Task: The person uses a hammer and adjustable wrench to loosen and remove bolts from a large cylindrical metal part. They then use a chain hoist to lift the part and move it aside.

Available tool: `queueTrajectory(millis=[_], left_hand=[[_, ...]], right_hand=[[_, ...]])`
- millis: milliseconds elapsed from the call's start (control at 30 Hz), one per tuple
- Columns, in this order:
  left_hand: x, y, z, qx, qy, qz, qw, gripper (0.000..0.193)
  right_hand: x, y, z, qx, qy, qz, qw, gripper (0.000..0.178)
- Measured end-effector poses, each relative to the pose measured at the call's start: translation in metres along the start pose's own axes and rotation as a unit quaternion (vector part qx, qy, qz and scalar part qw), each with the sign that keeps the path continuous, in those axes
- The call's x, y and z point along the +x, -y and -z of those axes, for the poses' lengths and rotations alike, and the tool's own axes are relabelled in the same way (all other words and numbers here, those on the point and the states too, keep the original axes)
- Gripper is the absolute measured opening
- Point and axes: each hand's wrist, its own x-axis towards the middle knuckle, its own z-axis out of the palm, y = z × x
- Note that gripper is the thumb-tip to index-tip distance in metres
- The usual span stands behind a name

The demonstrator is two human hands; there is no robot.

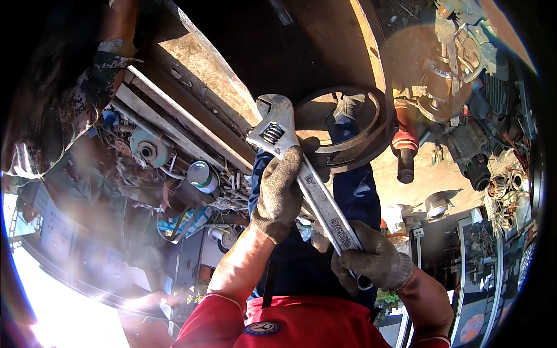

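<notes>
- Adjustable wrench (pixel 321 197) sits mid-view, head at 12 o'clock, tail at 5.
- Left hand (pixel 281 194) wraps its neck, right hand (pixel 372 256) the handle end.
- Slippery gloves (pixel 270 216) might drop it on that shoe (pixel 350 107), tbh.

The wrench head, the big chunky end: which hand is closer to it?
Left. The left hand grips just below the wrench head; the right hand holds the handle down at its other end.

Gloved left hand (pixel 279 197) extended ahead of the torso (pixel 316 322), fingers (pixel 290 165) curled in a grip, gloved right hand (pixel 374 259) nearer the torso, likewise curled, bare left forearm (pixel 243 261) and right forearm (pixel 428 301) angled inward.
</notes>
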Motion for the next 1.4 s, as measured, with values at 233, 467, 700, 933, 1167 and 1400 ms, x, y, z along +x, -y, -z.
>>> queueTrajectory(millis=[233, 467, 700, 933, 1167, 1400], left_hand=[[0.018, -0.009, 0.009, -0.024, -0.045, -0.003, 0.999, 0.052], [0.025, -0.023, 0.002, -0.034, -0.045, -0.018, 0.998, 0.054], [0.033, -0.036, 0.013, -0.076, -0.019, -0.013, 0.997, 0.057], [0.016, -0.053, -0.016, 0.003, -0.057, -0.026, 0.998, 0.053], [0.015, -0.059, -0.016, -0.002, -0.050, -0.032, 0.998, 0.043], [0.011, -0.058, -0.018, 0.011, -0.034, -0.029, 0.999, 0.043]], right_hand=[[0.031, 0.002, -0.003, 0.040, 0.069, 0.001, 0.997, 0.051], [0.032, 0.019, 0.001, 0.057, 0.079, 0.029, 0.995, 0.015], [0.032, 0.031, -0.033, 0.090, 0.023, 0.027, 0.995, 0.017], [0.020, 0.059, -0.050, 0.070, -0.009, -0.007, 0.997, 0.023], [0.016, 0.062, -0.058, 0.042, -0.037, 0.015, 0.998, 0.021], [0.005, 0.068, -0.060, 0.038, -0.049, -0.003, 0.998, 0.023]])
